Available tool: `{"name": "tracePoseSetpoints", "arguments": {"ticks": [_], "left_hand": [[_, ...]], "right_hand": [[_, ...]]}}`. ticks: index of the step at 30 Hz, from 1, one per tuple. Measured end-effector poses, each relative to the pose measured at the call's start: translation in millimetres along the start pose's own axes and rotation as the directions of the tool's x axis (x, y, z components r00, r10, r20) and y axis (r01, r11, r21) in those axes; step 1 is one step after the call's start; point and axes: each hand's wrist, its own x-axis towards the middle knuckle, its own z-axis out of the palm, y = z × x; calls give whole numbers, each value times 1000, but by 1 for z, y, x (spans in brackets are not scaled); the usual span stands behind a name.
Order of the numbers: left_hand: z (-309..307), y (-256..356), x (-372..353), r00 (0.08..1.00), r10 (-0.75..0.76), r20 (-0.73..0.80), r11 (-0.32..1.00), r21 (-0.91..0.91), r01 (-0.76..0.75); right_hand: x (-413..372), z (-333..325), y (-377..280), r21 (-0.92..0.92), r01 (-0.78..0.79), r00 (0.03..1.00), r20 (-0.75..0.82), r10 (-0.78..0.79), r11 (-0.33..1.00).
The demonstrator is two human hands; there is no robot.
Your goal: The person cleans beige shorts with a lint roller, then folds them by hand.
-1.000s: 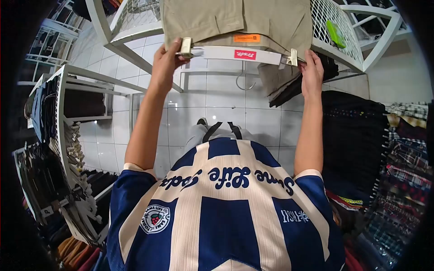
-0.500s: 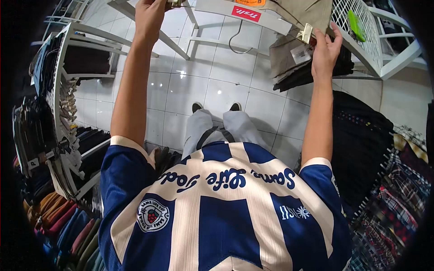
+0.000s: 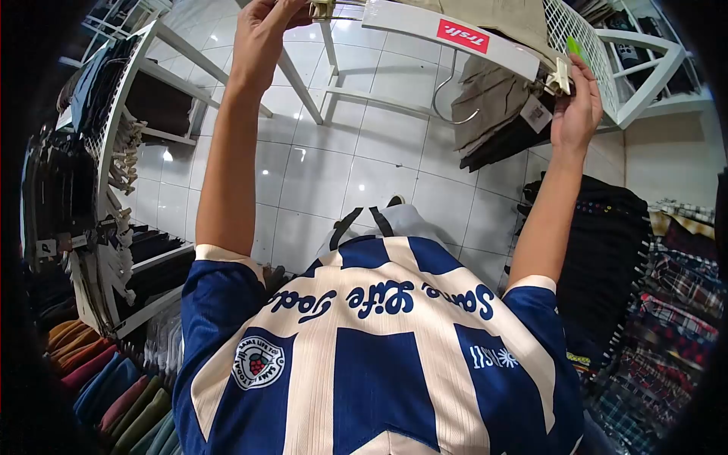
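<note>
A clip hanger with a white strip [image 3: 394,17] and a red label [image 3: 462,36] spans the top of the view, its metal hook [image 3: 455,98] hanging downward. Beige trousers [image 3: 493,19] are attached along it, mostly cut off by the top edge. My left hand [image 3: 259,38] is closed at the hanger's left clip [image 3: 321,9]. At the other end, my right hand [image 3: 575,114] pinches the right clip [image 3: 560,76], its thumb partly hidden. Just below hangs or lies a stack of folded beige trousers [image 3: 485,98] with a white tag [image 3: 536,114].
A white rack with dark garments [image 3: 87,91] stands at left, coloured clothes [image 3: 114,387] below it. White frame legs [image 3: 299,83] rise ahead on the tiled floor [image 3: 311,167]. A white mesh rack [image 3: 576,34] is upper right. Black clothes [image 3: 591,258] and plaid shirts [image 3: 667,334] line the right.
The hanger and both hands have shifted right in view, with the right hand also lower. My right fingers have closed in around the clip. The hanger's hook has swung down and right.
</note>
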Motion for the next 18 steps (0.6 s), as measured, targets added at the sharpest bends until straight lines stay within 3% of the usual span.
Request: {"name": "tracePoseSetpoints", "arguments": {"ticks": [3, 4, 7, 11, 15, 17, 18], "left_hand": [[-28, 16, -18, 993, 64, 100, 998, 8, -65], [-35, 24, -26, 990, 60, 125, 993, 89, -71], [-59, 56, -43, 968, 128, 217, 989, 42, -140], [-92, 93, -73, 946, 229, 229, 971, 20, -240], [-125, 111, -97, 985, 159, 72, 982, 93, -166], [-145, 107, -105, 978, 207, 38, 978, 30, -208], [-152, 109, -112, 983, 184, -29, 976, 122, -179]], "right_hand": [[-19, 12, -17, 7, 26, 999, -22, -25, 1000], [-25, 16, -24, 35, 23, 1000, -15, -23, 999], [-45, 31, -46, 73, 31, 999, -23, -30, 997], [-74, 63, -78, 99, 62, 998, 19, -65, 993], [-95, 96, -97, 123, -26, 987, 162, 6, 992], [-103, 113, -92, 156, -32, 964, 264, -10, 987], [-104, 116, -87, 158, -53, 940, 341, -4, 986]]}}
